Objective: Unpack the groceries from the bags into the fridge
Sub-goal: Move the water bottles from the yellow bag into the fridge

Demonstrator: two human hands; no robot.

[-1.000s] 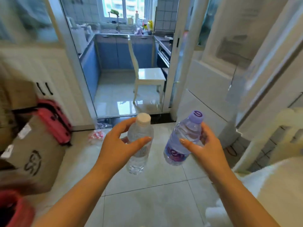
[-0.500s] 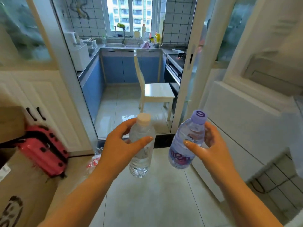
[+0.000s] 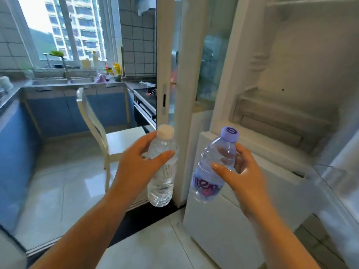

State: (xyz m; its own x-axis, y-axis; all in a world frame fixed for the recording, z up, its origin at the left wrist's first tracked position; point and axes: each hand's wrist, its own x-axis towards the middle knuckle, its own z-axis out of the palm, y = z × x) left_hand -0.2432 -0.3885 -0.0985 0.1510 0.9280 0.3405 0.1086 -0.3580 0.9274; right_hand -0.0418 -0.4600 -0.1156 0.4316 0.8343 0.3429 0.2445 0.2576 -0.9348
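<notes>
the fridge (image 3: 291, 90) fills your right side, its door swung open so the pale inner walls and a ledge low in the cavity show, with a closed white drawer front below and a clear door shelf (image 3: 334, 181) at the far right edge. to your left, past a white door frame (image 3: 164, 55), lies a kitchen with blue cabinets (image 3: 64, 113), a window (image 3: 64, 28) over the sink, and a white chair (image 3: 108, 140) standing on the shiny tiled floor. both your arms reach forward at chest height, just short of the fridge. your left hand (image 3: 139, 167) is wrapped around a clear bottle (image 3: 162, 171) with a white cap, thumb across its front and fingers behind it, holding it upright. your right hand (image 3: 242, 177) grips a purple bottle (image 3: 211, 171) with a lilac cap and a purple label, tilted so the cap leans toward the fridge. the two bottles hang side by side, close but apart, in the air in front of the fridge and not yet inside it.
</notes>
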